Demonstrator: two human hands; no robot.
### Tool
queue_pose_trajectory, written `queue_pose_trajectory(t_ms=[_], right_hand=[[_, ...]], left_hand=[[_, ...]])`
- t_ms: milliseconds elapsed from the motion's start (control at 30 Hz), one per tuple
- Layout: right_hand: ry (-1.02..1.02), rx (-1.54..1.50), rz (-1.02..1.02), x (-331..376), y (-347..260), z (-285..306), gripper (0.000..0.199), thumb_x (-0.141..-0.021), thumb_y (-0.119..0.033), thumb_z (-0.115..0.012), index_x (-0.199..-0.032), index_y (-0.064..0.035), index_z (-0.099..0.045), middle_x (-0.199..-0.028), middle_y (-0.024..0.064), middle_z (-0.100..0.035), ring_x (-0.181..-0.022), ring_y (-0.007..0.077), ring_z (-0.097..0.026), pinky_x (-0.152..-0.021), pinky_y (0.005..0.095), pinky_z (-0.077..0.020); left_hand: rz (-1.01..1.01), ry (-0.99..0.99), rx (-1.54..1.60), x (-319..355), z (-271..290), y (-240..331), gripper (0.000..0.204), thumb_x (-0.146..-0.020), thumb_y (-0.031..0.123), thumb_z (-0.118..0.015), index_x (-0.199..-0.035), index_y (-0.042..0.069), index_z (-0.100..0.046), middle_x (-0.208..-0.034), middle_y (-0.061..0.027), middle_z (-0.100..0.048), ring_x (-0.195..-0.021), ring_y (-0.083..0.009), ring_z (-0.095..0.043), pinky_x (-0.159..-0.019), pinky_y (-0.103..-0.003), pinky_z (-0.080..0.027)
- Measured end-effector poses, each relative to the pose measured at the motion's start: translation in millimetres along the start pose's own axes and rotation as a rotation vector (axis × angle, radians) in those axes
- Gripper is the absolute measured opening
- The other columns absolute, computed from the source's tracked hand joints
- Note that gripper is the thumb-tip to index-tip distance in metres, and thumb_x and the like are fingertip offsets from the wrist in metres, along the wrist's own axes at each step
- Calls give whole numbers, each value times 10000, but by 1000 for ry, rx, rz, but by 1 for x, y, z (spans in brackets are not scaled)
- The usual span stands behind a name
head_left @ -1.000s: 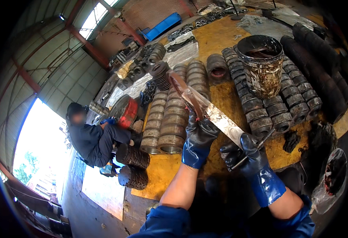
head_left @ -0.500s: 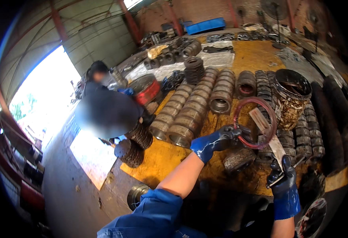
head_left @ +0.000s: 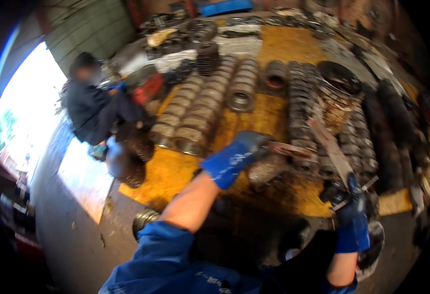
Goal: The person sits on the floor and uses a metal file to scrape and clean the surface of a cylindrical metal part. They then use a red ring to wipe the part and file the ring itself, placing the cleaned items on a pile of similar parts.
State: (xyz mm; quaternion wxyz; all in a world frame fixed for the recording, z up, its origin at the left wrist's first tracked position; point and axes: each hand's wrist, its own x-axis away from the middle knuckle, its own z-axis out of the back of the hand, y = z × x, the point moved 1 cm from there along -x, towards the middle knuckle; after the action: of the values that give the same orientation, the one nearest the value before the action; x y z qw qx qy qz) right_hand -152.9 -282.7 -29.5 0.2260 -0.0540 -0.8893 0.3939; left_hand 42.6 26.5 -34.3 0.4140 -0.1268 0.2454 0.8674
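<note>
Far left: bright open doorway, then a second person in dark clothes (head_left: pixel 95 110) crouched on the floor w/ back partly to me, just beside a red cylindrical can (head_left: pixel 149 88). Two dark ribbed metal coils (head_left: pixel 126 157) stood on the floor near that person's feet, against the edge of the yellow-topped workbench (head_left: pixel 171 171).

On the bench, centre-left, I saw long rows of rusty grey ring-shaped metal parts (head_left: pixel 200 110) laid side by side, running away from me. Another short row of the same rings (head_left: pixel 242 85) lay right of them.

My left hand (head_left: pixel 234 157), in a blue rubber glove, was stretched out over the bench front, fingers curled shut around a thin reddish metal ring (head_left: pixel 286 148). Ring was blurred; it sat at the glove's fingertips, tilted, above a dark round part (head_left: pixel 266 169) on the bench. Can't tell if ring touched that part.

Right of centre: more stacked dark rings (head_left: pixel 301 105), a dented round metal tin w/ dark rim (head_left: pixel 340 93), and a flat pale metal strip (head_left: pixel 330 147) lying diagonally across the rings.

My right hand (head_left: pixel 352 215), also blue-gloved, was low by the bench's front-right edge, fingers closed on a slim metal rod-like tool (head_left: pixel 367 188). Grip detail blurred.

Far right: black ribbed cylinders (head_left: pixel 394 127) in a row.
</note>
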Motion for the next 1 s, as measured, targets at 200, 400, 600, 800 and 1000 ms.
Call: queue_pose_trajectory(t_ms=[200,400,600,800,1000], right_hand=[[23,336,56,21,-14,-22,523,-885,-412,-665,-1179,16,-599,-812,165,-696,-515,176,-599,-443,284,-479],[-95,433,-87,21,3,-25,466,-922,-310,-625,-1233,31,-559,-837,223,-698,-467,202,-603,-416,309,-486],[-48,85,-67,21,-21,-13,457,-891,-373,-667,-1150,-5,-585,-848,220,-701,-467,222,-604,-427,327,-507],[-39,236,8,28,-33,2,444,-913,-373,-633,-1156,-2,-597,-843,216,-702,-474,213,-607,-424,312,-494],[-79,179,-61,20,-15,-14,471,-913,-392,-640,-1191,-17,-568,-828,161,-706,-524,197,-621,-478,317,-504]], left_hand=[[-144,57,-227,-14,16,28,313,-793,158,-682,-1105,143,-657,-927,-72,-695,-834,-291,-659,-754,-407,-519],[-91,-211,-465,-14,-10,29,409,-793,126,-642,-1200,159,-608,-1032,-43,-684,-912,-260,-652,-897,-396,-477],[10,7,-440,-13,-17,19,383,-823,107,-643,-1199,176,-620,-1119,-65,-693,-966,-261,-669,-892,-417,-491],[385,317,540,-9,-18,6,186,-923,92,-611,-1095,52,-668,-867,-97,-707,-796,-160,-666,-755,-307,-533],[353,218,1019,-8,-24,18,258,-968,120,-592,-1202,13,-617,-1111,-73,-676,-1018,-148,-620,-870,-294,-510]])
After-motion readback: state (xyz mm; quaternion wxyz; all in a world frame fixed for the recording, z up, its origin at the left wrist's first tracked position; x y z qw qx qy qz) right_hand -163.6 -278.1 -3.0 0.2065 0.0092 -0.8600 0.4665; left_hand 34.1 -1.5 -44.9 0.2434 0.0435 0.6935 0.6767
